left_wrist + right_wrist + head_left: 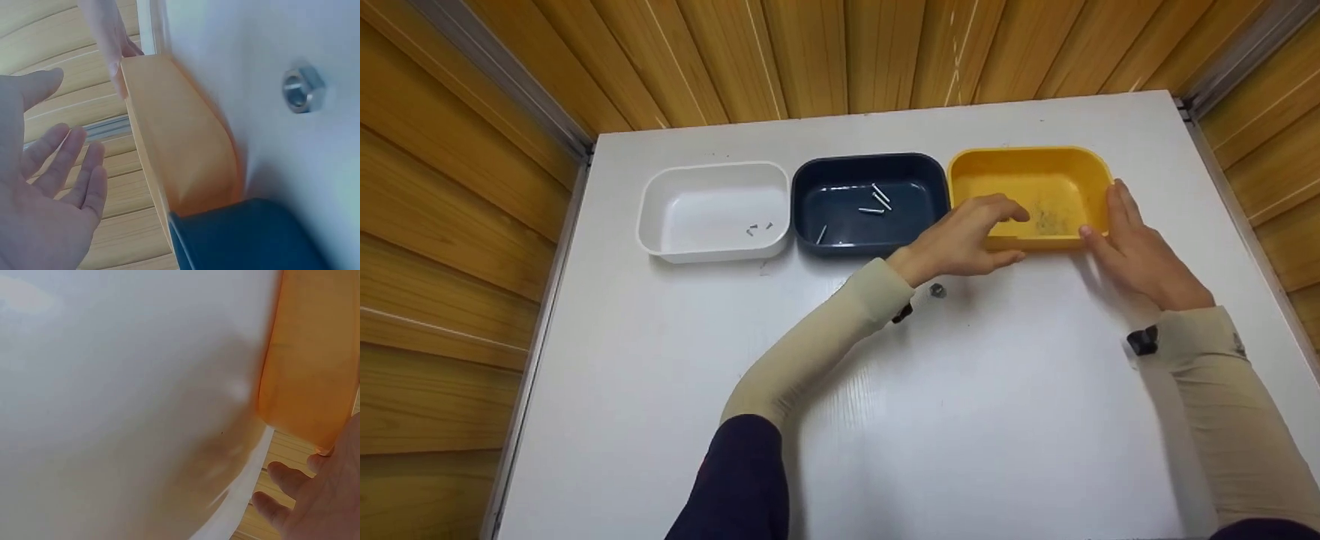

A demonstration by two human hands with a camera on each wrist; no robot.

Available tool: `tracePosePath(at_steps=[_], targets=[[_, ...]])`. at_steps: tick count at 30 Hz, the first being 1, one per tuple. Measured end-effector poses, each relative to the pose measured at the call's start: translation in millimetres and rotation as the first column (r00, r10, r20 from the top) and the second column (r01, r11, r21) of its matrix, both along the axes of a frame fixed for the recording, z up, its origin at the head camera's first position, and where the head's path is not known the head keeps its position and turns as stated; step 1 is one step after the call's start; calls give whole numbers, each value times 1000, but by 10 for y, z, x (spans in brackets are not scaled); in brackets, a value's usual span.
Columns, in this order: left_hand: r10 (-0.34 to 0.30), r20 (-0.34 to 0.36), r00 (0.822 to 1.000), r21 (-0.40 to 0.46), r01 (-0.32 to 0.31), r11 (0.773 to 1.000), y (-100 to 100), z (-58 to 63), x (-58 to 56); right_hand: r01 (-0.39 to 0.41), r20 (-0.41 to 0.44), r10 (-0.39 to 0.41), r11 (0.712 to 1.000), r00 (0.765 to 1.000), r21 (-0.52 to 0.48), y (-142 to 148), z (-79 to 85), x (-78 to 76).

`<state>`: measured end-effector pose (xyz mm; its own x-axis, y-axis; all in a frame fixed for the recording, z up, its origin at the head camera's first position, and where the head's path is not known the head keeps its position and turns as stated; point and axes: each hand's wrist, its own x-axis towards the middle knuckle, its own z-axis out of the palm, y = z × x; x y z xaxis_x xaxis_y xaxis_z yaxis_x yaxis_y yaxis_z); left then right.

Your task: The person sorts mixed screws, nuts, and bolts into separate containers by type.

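A yellow tray (1012, 161) stands at the right end of a row of three. My right hand (1140, 251) holds its front right corner, thumb at the front rim and fingers along the outer side. In the right wrist view, some fingers (287, 478) hang free below the tray's end. My left hand (964, 236) hovers over the tray's front left rim, fingers spread and loosely bent, holding nothing. A blurred greyish patch shows on the tray's floor. A metal hex nut (302, 90) lies on the white table, near my left wrist.
A dark blue tray (851, 244) adjoins the yellow one and contains several long screws (871, 211). Left of it is a white tray (697, 255) with a few tiny screws (753, 227). Wood-panelled walls (810, 60) border the table (960, 420).
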<state>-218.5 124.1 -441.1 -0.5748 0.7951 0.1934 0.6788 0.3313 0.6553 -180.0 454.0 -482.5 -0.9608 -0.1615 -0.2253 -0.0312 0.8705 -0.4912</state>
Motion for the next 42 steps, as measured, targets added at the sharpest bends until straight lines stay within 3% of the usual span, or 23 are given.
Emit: tracePosePath(at_steps=[6,13,20,25,34,42], targets=[[-13,-38,999,-6,13,1000,-207,-51,137,3,-8,-3,1000,1000,3,16,-2,6],[-81,-71,994,100,87,991,-553,-312,257,-2,-4,3,1000,1000,7,-8,3,-1],[-73,5,997,-8,73,997,-735,-556,296,-3,-23,2,1000,1000,-2,29,-6,3],[-50,-11,999,-73,50,996,-831,-682,287,-4,-1,4,1000,1000,-3,11,-1,7],[-71,-112,991,-174,51,983,-869,-771,265,1,7,-1,1000,1000,-10,-3,10,29],[-81,-121,989,-242,49,969,-870,-776,242,0,10,0,1000,1000,-15,-2,3,14]])
